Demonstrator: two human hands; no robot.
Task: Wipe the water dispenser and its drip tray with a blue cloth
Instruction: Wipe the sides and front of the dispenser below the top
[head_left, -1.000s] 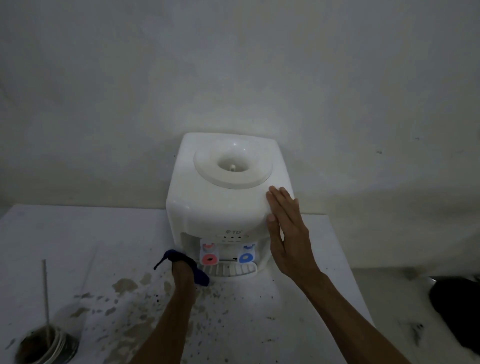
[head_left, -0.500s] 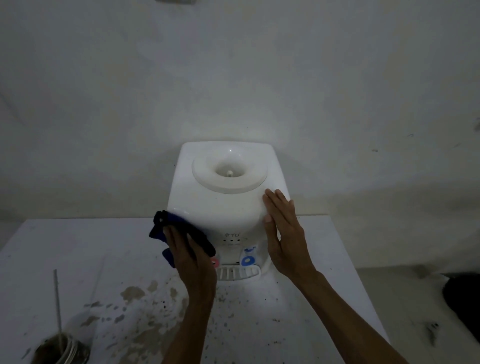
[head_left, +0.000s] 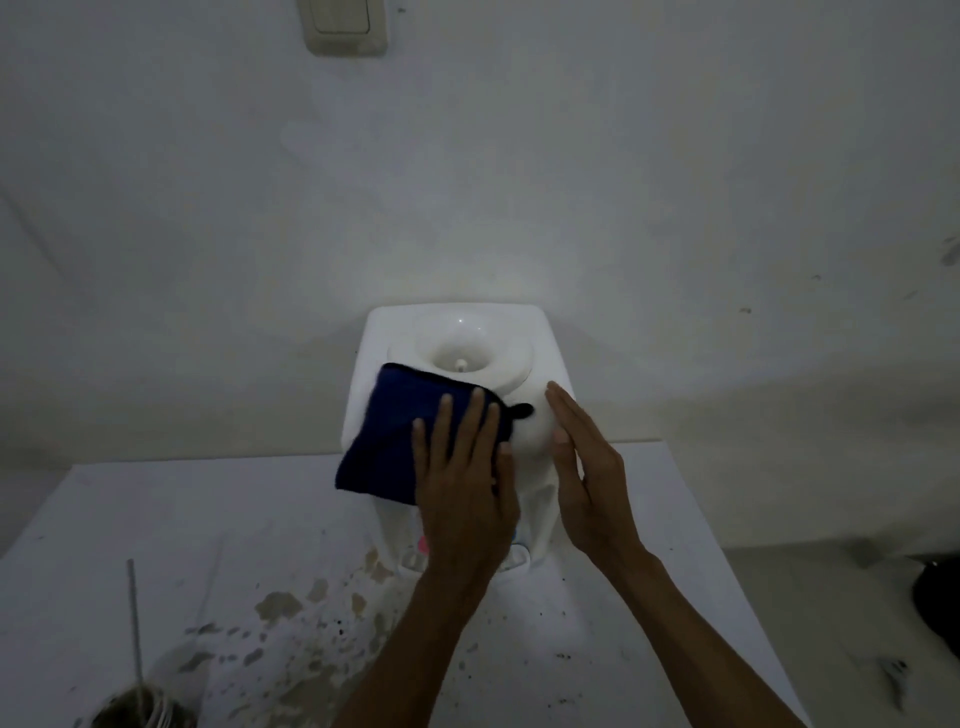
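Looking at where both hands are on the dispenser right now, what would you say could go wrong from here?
1. The left hand presses the blue cloth flat with open fingers; it may slip off the dispenser's rounded front edge.
2. The right hand only rests against the side, so a hard wipe might shift the dispenser on the table.
3. The left forearm hangs over the drip tray and could knock it.

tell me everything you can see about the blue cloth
The blue cloth is dark blue, soft and plush-looking like microfibre, with a small dark loop at its right corner. It lies spread flat over the front left of the white water dispenser, its lower edge hanging down the front. The left hand presses on it with fingers spread flat. The right hand rests on the dispenser's side, apart from the cloth.
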